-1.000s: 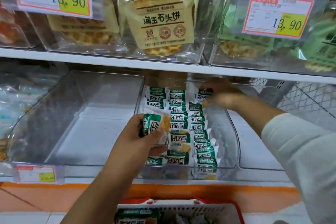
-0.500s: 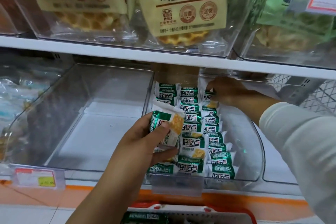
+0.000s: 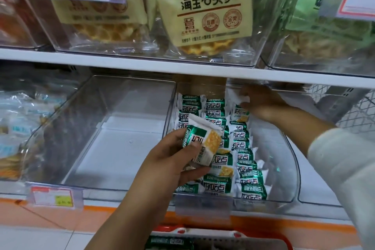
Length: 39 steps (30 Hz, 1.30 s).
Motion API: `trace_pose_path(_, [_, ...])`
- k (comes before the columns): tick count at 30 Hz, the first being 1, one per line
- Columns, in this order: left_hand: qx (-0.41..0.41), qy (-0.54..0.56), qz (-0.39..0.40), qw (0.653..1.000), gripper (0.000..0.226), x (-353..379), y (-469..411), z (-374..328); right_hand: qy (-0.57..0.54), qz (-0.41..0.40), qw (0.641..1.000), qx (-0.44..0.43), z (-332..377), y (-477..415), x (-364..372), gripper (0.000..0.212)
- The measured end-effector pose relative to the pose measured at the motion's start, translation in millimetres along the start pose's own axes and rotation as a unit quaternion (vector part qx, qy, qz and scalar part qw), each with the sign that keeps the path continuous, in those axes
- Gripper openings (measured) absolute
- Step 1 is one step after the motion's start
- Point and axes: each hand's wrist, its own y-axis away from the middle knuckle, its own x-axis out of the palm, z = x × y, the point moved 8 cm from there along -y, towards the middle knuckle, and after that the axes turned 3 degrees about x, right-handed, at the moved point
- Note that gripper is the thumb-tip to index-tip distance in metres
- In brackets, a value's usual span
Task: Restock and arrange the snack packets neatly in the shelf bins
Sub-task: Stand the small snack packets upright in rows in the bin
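A clear shelf bin holds three rows of small green-and-white snack packets. My left hand grips a small stack of the same packets just above the bin's left row. My right hand reaches deep under the upper shelf to the back of the right row, its fingers on a packet there; whether they pinch it is blurred.
Left of the stocked bin stands a clear bin with nothing in it. Bins of large waffle-biscuit bags sit on the shelf above, its white edge close over my right hand. A red basket with more packets is below.
The camera has moved closer to the shelf. My left hand has tilted its packets slightly; my right hand has stayed at the back of the right row.
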Motion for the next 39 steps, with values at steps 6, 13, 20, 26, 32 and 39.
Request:
trace_pose_path(6, [0.036,-0.083,0.009,0.996,0.022,8,12,-8,-0.411,0.091,0.907,-0.022,75,143,-24,0.034])
trace_pose_path(13, [0.053,-0.198,-0.011,0.979,0.029,16,25,1,-0.404,0.115,0.908,-0.005,75,181,4,0.032])
trace_pose_path(20, [0.124,-0.346,0.000,0.930,0.028,18,27,-9,-0.313,0.145,0.937,-0.061,71,183,2,0.039])
trace_pose_path(26, [0.214,-0.456,-0.174,0.846,0.062,-36,18,-37,-0.207,-0.059,0.977,0.006,0,102,-46,0.034])
trace_pose_path(32, [0.131,-0.419,-0.115,0.891,0.051,-50,3,-16,0.046,0.043,0.998,-0.031,2,32,-7,0.028])
trace_pose_path(39, [0.138,-0.421,-0.105,0.890,0.041,-53,1,-17,0.191,0.081,0.977,-0.058,-2,10,17,0.034])
